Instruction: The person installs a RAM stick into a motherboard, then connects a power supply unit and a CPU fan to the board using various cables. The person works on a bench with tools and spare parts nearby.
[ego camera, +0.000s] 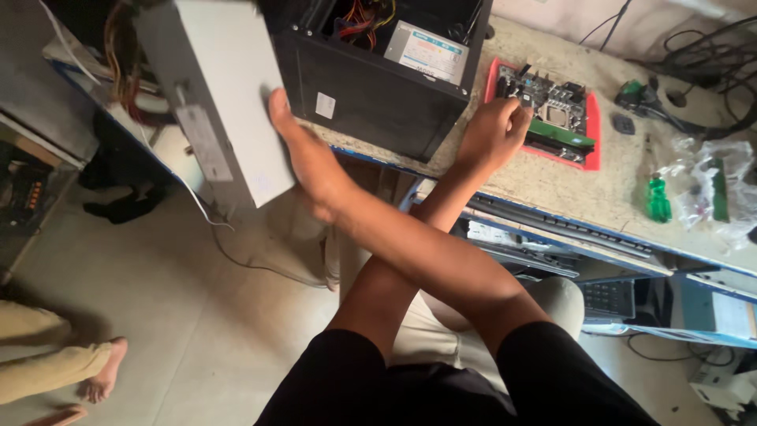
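Observation:
My arms are crossed in front of me. My right hand (303, 150) reaches left and grips the side of a grey metal power supply box (225, 95), which is held tilted off the bench edge; its fingers are hidden behind the box. Coloured wires (118, 47) trail from the box's top. My left hand (495, 130) reaches right, its fingers closed at the left edge of a motherboard (556, 106) lying on a red tray (593, 130). An open black computer case (371, 87) stands between the two hands.
The worn bench top (552, 185) also bears a green-handled tool (658, 201), clear plastic bags (714, 181) and tangled black cables (702, 55). A keyboard (552, 225) sits on a shelf under the bench. Another person's bare foot (102, 371) rests on the floor at lower left.

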Demonstrator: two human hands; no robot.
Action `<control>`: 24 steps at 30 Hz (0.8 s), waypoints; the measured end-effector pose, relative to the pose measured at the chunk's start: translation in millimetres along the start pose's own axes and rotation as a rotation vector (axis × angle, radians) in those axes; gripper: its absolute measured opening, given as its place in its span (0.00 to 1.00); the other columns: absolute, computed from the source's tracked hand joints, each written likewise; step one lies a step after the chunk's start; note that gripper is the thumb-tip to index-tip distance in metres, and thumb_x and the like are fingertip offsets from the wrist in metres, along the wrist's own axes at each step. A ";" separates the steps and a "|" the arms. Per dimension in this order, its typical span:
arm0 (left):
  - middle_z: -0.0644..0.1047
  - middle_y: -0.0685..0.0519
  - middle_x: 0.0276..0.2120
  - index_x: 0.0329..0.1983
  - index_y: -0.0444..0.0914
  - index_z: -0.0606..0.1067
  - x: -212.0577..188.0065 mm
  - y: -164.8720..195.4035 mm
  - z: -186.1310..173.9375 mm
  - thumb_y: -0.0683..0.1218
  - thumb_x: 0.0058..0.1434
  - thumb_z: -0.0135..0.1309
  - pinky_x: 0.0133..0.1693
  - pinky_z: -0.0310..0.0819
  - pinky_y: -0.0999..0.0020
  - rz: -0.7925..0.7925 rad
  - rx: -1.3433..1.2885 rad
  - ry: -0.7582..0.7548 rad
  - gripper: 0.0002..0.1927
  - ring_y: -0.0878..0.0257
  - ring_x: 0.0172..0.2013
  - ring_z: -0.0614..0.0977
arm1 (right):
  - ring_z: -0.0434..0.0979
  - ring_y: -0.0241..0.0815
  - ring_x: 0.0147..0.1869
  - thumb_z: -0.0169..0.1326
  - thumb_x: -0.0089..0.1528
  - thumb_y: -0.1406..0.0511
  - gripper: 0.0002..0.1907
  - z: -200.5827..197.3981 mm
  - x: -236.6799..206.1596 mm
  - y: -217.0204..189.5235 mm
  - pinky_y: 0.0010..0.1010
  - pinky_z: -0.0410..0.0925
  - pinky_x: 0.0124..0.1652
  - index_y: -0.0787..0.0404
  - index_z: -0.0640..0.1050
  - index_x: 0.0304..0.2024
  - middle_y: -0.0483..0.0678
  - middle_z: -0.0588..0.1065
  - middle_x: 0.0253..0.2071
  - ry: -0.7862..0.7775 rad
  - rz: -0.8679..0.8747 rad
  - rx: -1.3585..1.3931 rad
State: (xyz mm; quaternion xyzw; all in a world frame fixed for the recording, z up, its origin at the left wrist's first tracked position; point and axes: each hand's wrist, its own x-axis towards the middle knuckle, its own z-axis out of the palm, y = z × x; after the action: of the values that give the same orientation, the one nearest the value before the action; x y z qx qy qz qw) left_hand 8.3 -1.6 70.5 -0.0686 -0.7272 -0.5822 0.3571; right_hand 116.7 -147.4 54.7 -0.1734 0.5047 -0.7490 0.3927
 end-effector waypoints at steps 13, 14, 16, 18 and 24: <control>0.72 0.46 0.27 0.33 0.37 0.66 -2.7 -23.4 9.5 0.47 0.60 0.59 0.37 0.67 0.50 0.165 0.098 0.165 0.14 0.46 0.32 0.75 | 0.68 0.58 0.73 0.47 0.59 0.32 0.57 -27.0 28.8 23.2 0.46 0.63 0.68 0.71 0.60 0.72 0.66 0.65 0.71 0.023 -0.011 0.029; 0.72 0.46 0.27 0.33 0.37 0.66 -3.6 -27.3 12.2 0.47 0.60 0.59 0.37 0.67 0.50 0.165 0.098 0.162 0.14 0.46 0.32 0.75 | 0.68 0.59 0.74 0.47 0.60 0.32 0.58 -26.8 28.9 26.2 0.45 0.62 0.69 0.72 0.59 0.72 0.67 0.65 0.71 0.064 -0.009 -0.004; 0.72 0.47 0.28 0.33 0.38 0.66 -4.8 -34.1 17.8 0.47 0.60 0.59 0.39 0.68 0.51 0.172 0.086 0.148 0.13 0.46 0.33 0.75 | 0.68 0.56 0.73 0.46 0.61 0.29 0.61 -26.5 25.9 31.1 0.42 0.62 0.68 0.74 0.60 0.73 0.66 0.65 0.71 0.120 -0.027 -0.168; 0.72 0.47 0.28 0.34 0.38 0.66 -6.0 -38.1 22.3 0.47 0.60 0.59 0.41 0.68 0.51 0.188 0.093 0.152 0.13 0.47 0.34 0.75 | 0.72 0.55 0.65 0.46 0.57 0.29 0.61 -27.3 21.3 34.4 0.45 0.67 0.58 0.72 0.61 0.72 0.66 0.68 0.65 0.150 0.013 -0.210; 0.72 0.47 0.32 0.35 0.39 0.67 -9.4 -23.6 21.4 0.47 0.60 0.59 0.45 0.67 0.50 0.224 0.163 0.150 0.13 0.46 0.37 0.74 | 0.85 0.49 0.44 0.57 0.47 0.33 0.55 -36.6 6.6 45.3 0.48 0.82 0.37 0.69 0.72 0.60 0.61 0.80 0.47 0.093 0.129 -0.215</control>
State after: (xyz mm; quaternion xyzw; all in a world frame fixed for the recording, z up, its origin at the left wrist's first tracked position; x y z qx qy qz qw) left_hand -6.4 13.1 44.6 -0.0763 -0.7311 -0.4812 0.4777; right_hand 107.3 -138.0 -2.4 -0.1471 0.6099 -0.6710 0.3953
